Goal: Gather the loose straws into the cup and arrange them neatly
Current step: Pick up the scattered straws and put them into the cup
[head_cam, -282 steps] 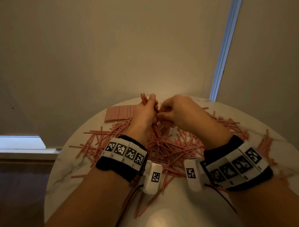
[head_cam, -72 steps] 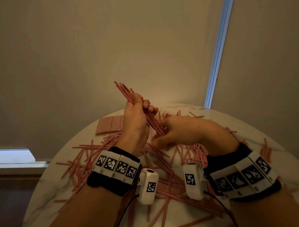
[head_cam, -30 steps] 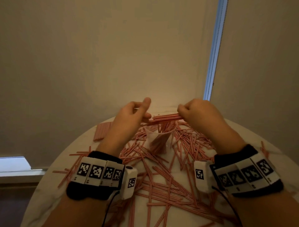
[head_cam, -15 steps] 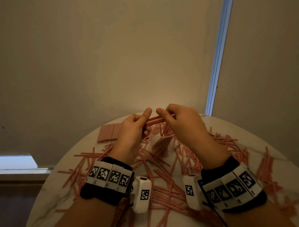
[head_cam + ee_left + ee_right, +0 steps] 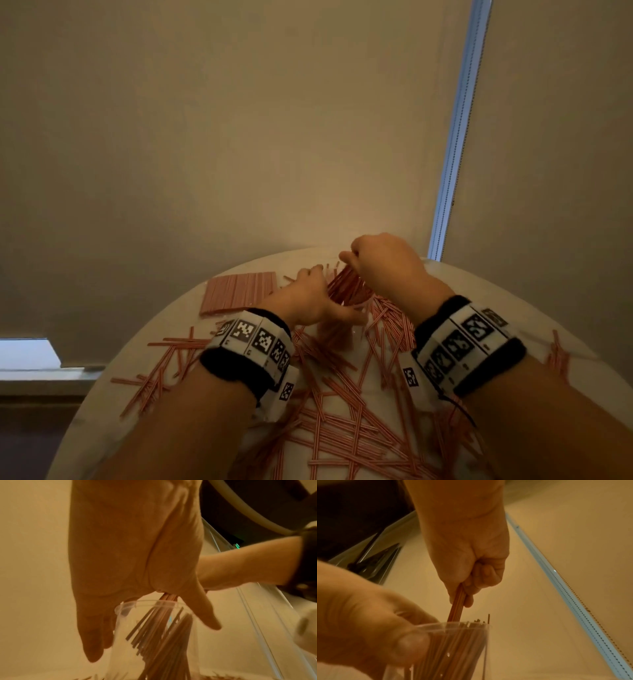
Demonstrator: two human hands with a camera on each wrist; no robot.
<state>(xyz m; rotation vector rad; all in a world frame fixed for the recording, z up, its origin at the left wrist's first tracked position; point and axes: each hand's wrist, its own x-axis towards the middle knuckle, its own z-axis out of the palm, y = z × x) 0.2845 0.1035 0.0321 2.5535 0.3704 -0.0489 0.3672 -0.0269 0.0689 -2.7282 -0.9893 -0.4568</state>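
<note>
The bundle of straws (image 5: 456, 605) that was held level between both hands is now tipped end-down into the clear plastic cup (image 5: 453, 649), mid-table toward the far edge. Right hand (image 5: 383, 265) pinches the bundle; left hand (image 5: 308, 301) wraps the cup. I'd keep the cup steady and lower the bundle straight before letting go.

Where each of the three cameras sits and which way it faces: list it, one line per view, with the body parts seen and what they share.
Head: worn on the head, looking forward and down at the round table; both forearms, left hand, right hand.
Left wrist: looks along the left palm at the clear plastic cup; the right forearm crosses behind.
Right wrist: looks along the right hand pinching a bundle of straws over the cup; left hand blurred.
Shared: cup and straws.
</note>
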